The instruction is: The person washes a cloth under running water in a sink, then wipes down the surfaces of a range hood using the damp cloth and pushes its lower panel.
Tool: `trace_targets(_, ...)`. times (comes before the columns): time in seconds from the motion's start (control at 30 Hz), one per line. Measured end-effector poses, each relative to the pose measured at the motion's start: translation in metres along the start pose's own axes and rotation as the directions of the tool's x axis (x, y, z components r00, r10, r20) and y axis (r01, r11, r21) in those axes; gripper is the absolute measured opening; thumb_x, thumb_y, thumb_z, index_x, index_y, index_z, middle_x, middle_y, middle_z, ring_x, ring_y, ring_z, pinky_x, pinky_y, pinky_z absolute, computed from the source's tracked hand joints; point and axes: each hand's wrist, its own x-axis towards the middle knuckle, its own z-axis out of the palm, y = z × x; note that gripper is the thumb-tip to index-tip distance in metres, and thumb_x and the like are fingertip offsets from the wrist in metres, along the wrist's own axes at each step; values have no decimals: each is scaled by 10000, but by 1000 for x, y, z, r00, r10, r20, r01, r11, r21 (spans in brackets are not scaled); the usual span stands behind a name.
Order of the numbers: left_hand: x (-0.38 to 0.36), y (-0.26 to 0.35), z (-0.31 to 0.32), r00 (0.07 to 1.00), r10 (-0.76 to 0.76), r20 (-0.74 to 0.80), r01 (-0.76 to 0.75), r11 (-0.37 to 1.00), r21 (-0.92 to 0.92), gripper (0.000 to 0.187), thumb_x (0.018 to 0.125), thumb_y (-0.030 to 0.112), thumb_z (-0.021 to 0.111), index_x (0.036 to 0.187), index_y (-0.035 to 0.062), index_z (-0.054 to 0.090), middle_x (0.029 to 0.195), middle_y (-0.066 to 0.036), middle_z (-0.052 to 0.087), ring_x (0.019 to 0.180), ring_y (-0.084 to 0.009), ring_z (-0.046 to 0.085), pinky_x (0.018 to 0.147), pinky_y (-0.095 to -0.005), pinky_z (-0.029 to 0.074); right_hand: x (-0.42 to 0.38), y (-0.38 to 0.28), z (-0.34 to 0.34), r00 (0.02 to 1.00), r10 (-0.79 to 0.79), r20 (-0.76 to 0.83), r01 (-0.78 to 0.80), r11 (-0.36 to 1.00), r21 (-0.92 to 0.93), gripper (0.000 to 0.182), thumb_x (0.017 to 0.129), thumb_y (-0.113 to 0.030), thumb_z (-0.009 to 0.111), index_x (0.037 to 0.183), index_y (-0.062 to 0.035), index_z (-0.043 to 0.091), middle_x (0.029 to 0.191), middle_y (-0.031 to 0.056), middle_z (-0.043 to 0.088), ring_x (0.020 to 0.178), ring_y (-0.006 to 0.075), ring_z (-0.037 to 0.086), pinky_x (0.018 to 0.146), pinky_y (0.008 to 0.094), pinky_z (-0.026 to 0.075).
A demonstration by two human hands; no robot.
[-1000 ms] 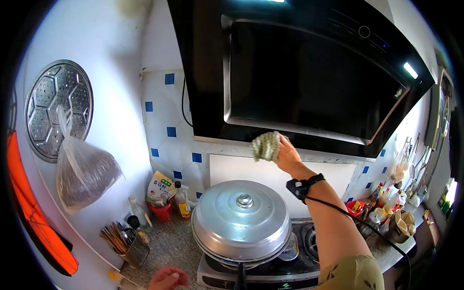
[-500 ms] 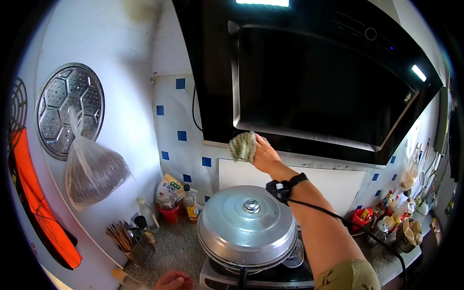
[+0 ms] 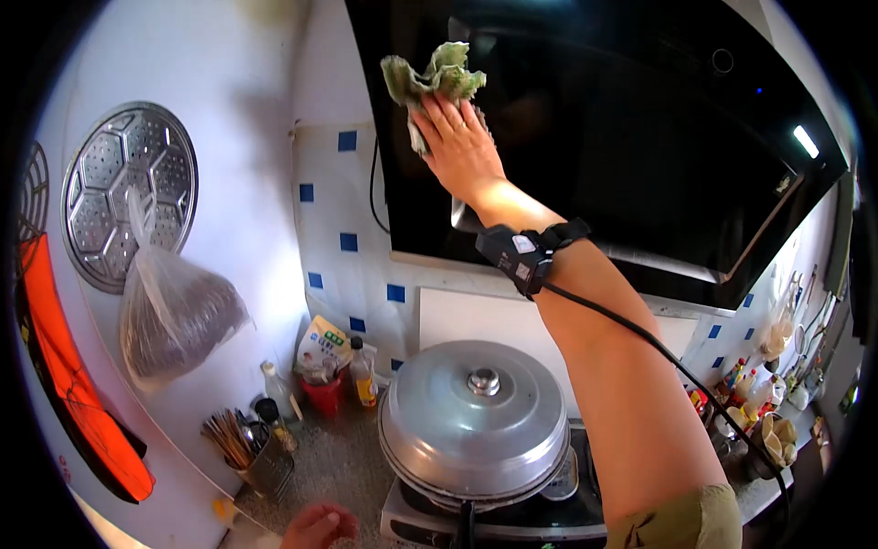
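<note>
My right hand (image 3: pixel 459 151) presses a crumpled green cloth (image 3: pixel 428 78) against the black range hood (image 3: pixel 604 156), at its upper left. The fingers lie over the cloth, and its loose folds stick out above them. A black strapped device (image 3: pixel 521 256) with a cable sits on my right wrist. Low in the view, my left hand (image 3: pixel 320 526) is near the counter edge, fingers loosely bent and partly cut off by the frame, with nothing visible in it. Below my right arm, a large lidded metal pan (image 3: pixel 476 421) stands on the stove (image 3: pixel 412 523).
On the counter's left stand a holder with chopsticks (image 3: pixel 261 457), a red container (image 3: pixel 325 395) and a sauce bottle (image 3: pixel 363 371). A plastic bag (image 3: pixel 178 316) and a steamer plate (image 3: pixel 128 197) hang on the left wall. Several bottles (image 3: pixel 754 393) crowd the right.
My right hand has moved up and left with the cloth, from the hood's lower edge to its upper left. The left hand has shifted slightly left, and the view has moved a little.
</note>
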Motion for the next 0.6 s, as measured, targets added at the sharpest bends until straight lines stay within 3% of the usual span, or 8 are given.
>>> trace_targets(0.13, -6, 5, 7, 999, -30, -22, 30, 999, -22, 194, 875, 197, 538, 981, 38, 568, 827, -53, 600, 775, -154, 580, 692, -281, 469, -74, -39, 20, 933, -18, 360, -7, 998, 68, 531, 811, -385, 517, 1245, -89, 443, 1288, 105, 416, 1248, 260, 308, 1083, 419, 156)
trace_targets(0.17, -8, 6, 7, 999, -22, -37, 21, 1000, -23, 192, 876, 195, 536, 980, 37, 567, 827, -51, 597, 774, -156, 578, 698, -287, 469, -99, -47, 41, 987, -55, 151, 33, 989, 143, 496, 814, -378, 513, 1226, -105, 464, 1293, 101, 418, 1250, 276, 304, 1091, 413, 142)
trace_targets(0.2, -9, 6, 7, 999, -15, -52, 14, 1000, -23, 190, 877, 193, 535, 979, 36, 567, 827, -49, 595, 773, -159, 576, 705, -293, 468, -112, -53, 40, 963, 34, 267, -138, 914, 381, 484, 821, -366, 506, 1240, -127, 458, 1299, 83, 417, 1258, 280, 290, 1095, 399, 135)
trace_targets(0.4, -17, 1, 4, 997, 35, -67, -40, 997, -68, 177, 878, 189, 531, 950, 30, 559, 823, -51, 588, 775, -169, 574, 716, -319, 471, -169, -72, 36, 917, -126, 379, -59, 895, 441, 477, 834, -395, 454, 1242, -147, 461, 1304, 51, 428, 1266, 234, 292, 1102, 392, 89)
trace_targets(0.43, -18, 2, 6, 997, 55, -52, -58, 996, -64, 177, 878, 189, 531, 950, 30, 559, 823, -51, 588, 775, -169, 574, 716, -319, 471, -168, -72, 32, 869, -214, 447, 54, 937, 344, 480, 844, -409, 420, 1250, -154, 456, 1313, 43, 424, 1270, 229, 291, 1103, 392, 67)
trace_targets(0.53, -23, 3, 9, 995, 31, -95, -37, 997, -64, 178, 875, 183, 534, 959, 27, 557, 819, -55, 590, 770, -170, 576, 709, -313, 474, -181, -68, 25, 785, -226, 576, -27, 918, 397, 465, 855, -376, 408, 1256, -145, 448, 1309, 55, 428, 1273, 238, 289, 1099, 402, 99)
trace_targets(0.57, -23, 4, 9, 997, 15, -78, -19, 998, -57, 174, 875, 177, 534, 961, 28, 558, 820, -57, 593, 768, -171, 577, 706, -310, 475, -178, -65, 19, 793, -217, 569, -23, 923, 384, 465, 855, -376, 408, 1256, -145, 448, 1309, 55, 428, 1273, 238, 289, 1099, 402, 99)
trace_targets(0.6, -23, 5, 9, 998, -5, -61, 2, 999, -48, 170, 874, 171, 533, 963, 28, 559, 821, -59, 595, 766, -172, 579, 703, -307, 477, -176, -62, 13, 889, -174, 424, 16, 936, 351, 464, 852, -365, 416, 1256, -138, 447, 1301, 60, 436, 1265, 245, 300, 1091, 415, 130)
